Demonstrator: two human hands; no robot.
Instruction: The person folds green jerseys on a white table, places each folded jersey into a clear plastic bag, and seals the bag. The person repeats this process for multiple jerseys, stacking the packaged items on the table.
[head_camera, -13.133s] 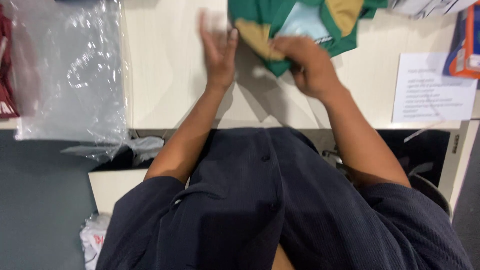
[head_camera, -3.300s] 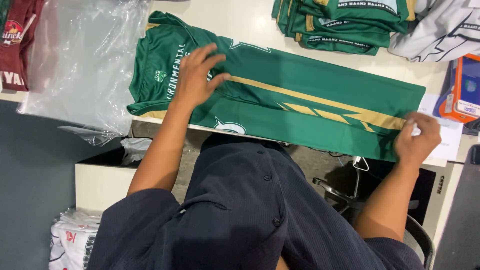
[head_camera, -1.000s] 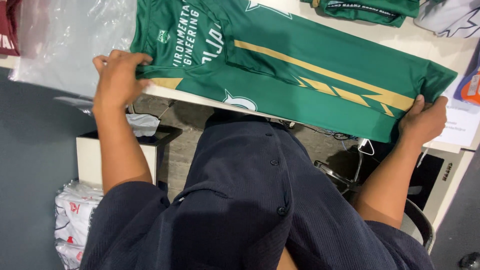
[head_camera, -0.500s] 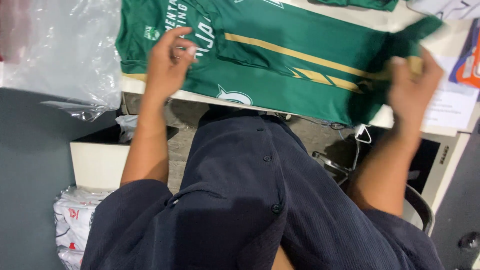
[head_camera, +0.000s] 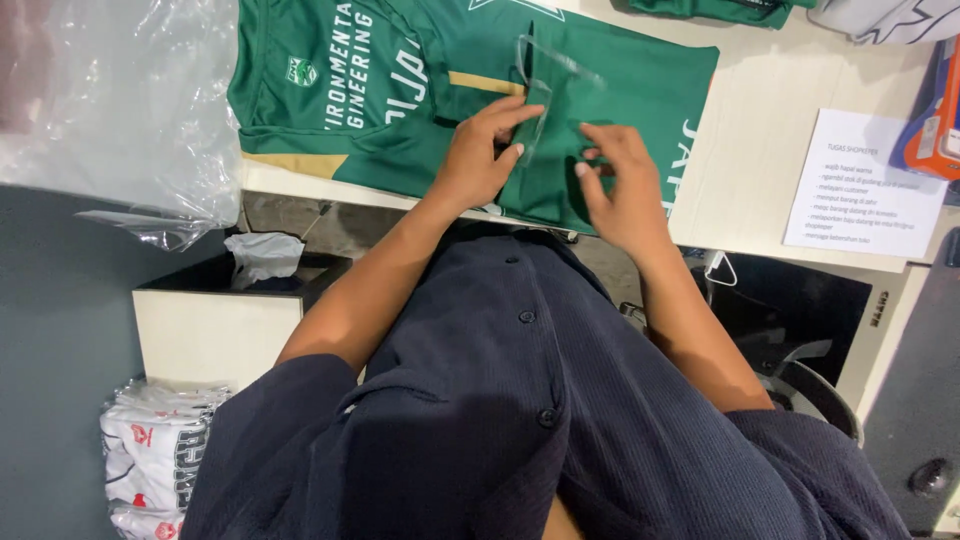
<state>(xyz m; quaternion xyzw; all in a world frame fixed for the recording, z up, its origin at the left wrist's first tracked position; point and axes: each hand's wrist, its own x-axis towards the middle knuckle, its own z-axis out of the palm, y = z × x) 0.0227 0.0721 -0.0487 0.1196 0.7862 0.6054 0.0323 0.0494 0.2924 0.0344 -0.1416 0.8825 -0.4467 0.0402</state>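
- Clear plastic bag lies crumpled at the far left, over the table edge and overlapping the left border of the green jersey
- Below it, off the table, a pale box holds a crumpled white wad, and bagged white shirts are stacked lower still
- Green with a gold stripe and white lettering, the jersey lies flat on the light table, its right part folded back over the middle so the near edge hangs just past the table lip
- Left hand rests palm down on the fold, forearm angled up from the lower left, fingers held together and stretched rightward, pressing the cloth; the fingertips touch the raised fold edge
- Right hand sits just beside it, wrist bent inward, fingers loosely curled and slightly spread on the folded panel; whether they pinch cloth I cannot tell
- Risk, as I judge it: the slick fabric could slide out from under the left palm, leaving the fold skewed, or the overhanging edge could drag the jersey off the table
- White printed sheet lies well apart to the right, with an orange box at the table's far edge
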